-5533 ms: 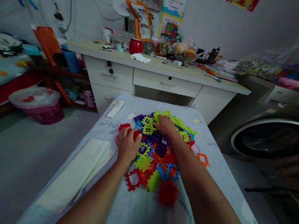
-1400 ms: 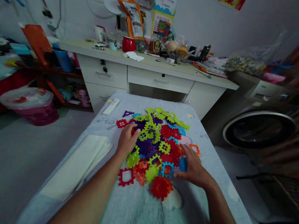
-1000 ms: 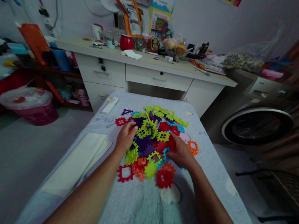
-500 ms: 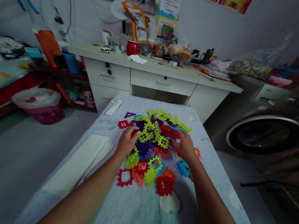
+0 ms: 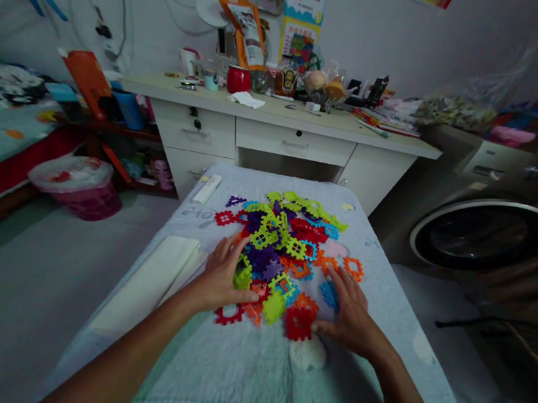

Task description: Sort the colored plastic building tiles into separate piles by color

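A heap of flat plastic interlocking pieces with notched edges, in lime green, purple, red, orange and blue, lies mid-table. My left hand (image 5: 222,279) is at the heap's near left side, fingers spread, its thumb over a red piece (image 5: 230,315) and the fingers beside a lime green piece (image 5: 242,275). On the other side my right hand (image 5: 347,311) is spread too, its thumb at a solid red piece (image 5: 300,324) and its fingertips near an orange frame piece (image 5: 326,262). A blue piece (image 5: 329,294) shows partly beside the right fingers. Neither hand grips a piece.
A pale cloth (image 5: 242,379) covers the table. Folded white material (image 5: 150,285) and a white oblong box (image 5: 207,189) lie along its left side. Behind stands a white desk (image 5: 296,121) with jars and a red cup (image 5: 239,80); a washing machine (image 5: 482,226) is at right.
Both hands have drawn back toward me from the heap's upper sides and opened wider. The right hand has moved off the red pieces to the near right. The view has shifted slightly.
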Motion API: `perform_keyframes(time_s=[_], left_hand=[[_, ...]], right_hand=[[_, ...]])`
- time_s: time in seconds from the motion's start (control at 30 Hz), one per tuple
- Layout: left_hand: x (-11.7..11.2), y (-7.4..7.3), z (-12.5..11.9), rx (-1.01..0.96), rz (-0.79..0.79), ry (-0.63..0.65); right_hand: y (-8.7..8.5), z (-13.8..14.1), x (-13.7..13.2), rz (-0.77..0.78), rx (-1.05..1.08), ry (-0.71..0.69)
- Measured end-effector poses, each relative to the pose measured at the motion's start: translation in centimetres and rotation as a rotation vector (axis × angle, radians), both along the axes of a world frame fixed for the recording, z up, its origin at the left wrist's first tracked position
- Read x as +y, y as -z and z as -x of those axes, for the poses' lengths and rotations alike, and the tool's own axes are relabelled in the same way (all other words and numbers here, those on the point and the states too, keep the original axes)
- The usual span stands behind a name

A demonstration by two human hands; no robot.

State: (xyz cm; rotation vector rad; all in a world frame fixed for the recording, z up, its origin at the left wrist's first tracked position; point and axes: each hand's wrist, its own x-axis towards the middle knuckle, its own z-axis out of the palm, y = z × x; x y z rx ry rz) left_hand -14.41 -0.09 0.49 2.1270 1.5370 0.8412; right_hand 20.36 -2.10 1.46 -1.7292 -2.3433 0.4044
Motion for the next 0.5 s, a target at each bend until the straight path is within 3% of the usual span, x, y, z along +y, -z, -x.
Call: perform_keyframes(time_s=[0.1, 0.2, 0.5], left_hand=[[-2.4, 0.7, 0.3, 0.086, 0.065, 0.005], [-3.3, 1.3, 0.1, 0.135, 0.071, 0.027], [-0.9, 1.5, -1.4, 0.124, 0.001, 0.052]], right_hand=[[-0.1, 2.2, -1.4, -0.007, -0.021, -0.111], [0.2, 3.9, -1.8, -0.016, -0.063, -0.14], [0.2, 3.5, 2.9, -0.117, -0.024, -0.096]])
